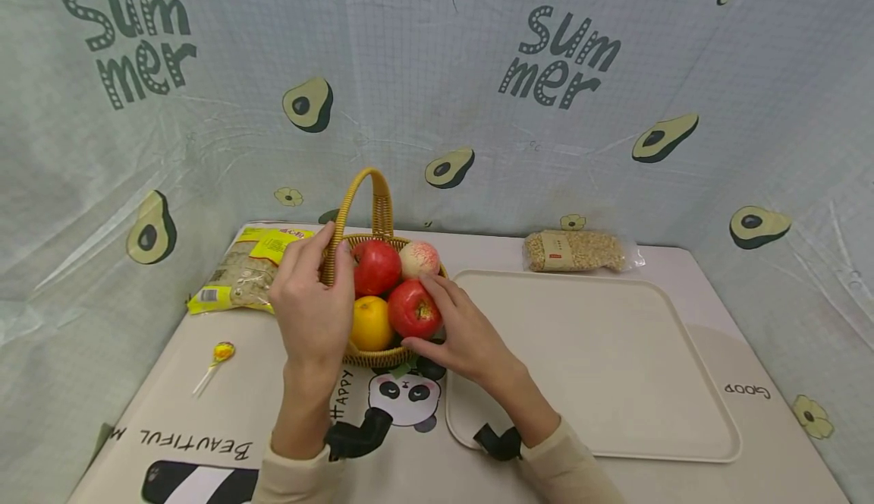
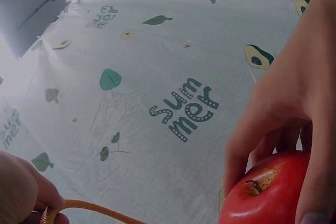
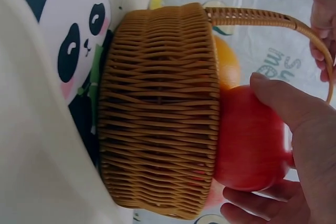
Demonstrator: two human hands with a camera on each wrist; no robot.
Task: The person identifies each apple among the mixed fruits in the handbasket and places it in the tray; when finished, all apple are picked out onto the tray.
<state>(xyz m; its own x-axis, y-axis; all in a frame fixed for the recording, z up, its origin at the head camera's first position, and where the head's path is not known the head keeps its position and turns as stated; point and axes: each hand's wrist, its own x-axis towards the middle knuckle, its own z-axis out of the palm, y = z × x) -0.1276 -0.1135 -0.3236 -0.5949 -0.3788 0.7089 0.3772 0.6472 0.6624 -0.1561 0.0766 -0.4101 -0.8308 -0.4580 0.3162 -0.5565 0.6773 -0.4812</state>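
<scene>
A woven wicker basket (image 1: 382, 358) stands on the table, holding several fruits. My left hand (image 1: 310, 307) grips the left side of its arched handle (image 1: 382, 204); the left wrist view also catches those fingers round the handle (image 2: 100, 208). Thumb and fingers of my right hand (image 1: 471, 329) hold a red apple (image 1: 414, 309) at the basket's front right. Seen from the right wrist, this apple (image 3: 252, 140) sits at the rim, with the right hand (image 3: 315, 156) around it. Beside it are another red fruit (image 1: 377, 267), a pale pink peach (image 1: 419, 259) and an orange (image 1: 371, 324).
To the right lies a large cream tray (image 1: 587, 367), with a bag of grain (image 1: 576, 252) behind it. At the left are a yellow plastic food bag (image 1: 239, 272) and a wrapped lollipop (image 1: 221, 352). A printed curtain (image 1: 382, 56) encloses the table.
</scene>
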